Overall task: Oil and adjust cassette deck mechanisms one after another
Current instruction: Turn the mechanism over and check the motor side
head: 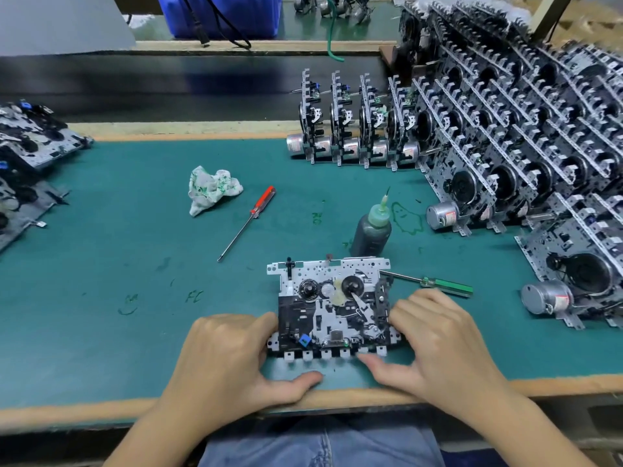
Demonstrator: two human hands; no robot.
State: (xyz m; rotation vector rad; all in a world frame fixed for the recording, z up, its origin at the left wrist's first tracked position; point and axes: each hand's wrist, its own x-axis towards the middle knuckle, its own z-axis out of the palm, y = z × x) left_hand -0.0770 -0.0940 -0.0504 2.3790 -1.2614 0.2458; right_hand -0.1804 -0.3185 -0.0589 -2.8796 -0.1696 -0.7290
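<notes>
One cassette deck mechanism [332,306] lies flat near the worktop's [135,264] front edge: white perforated plate, black parts, two reels. Left hand [222,358] holds its left side, right hand [438,342] its right side, fingers curled at the edges. Two screwdrivers: red-handled [249,220] mid-worktop, green-handled [431,283] touching the mechanism's far right corner. One oil bottle [372,230], one crumpled rag [212,188]. Four upright mechanisms [354,129] at the far edge; right-corner stack [522,129] uncountable.

We see a cassette deck mechanism [332,306] lying flat on the green mat [135,264]. Our left hand [222,362] grips its left edge, our right hand [438,345] its right edge. An oil bottle [371,232] stands just behind, a green-handled screwdriver [428,281] beside it, a red-handled screwdriver [247,222] farther left.
</notes>
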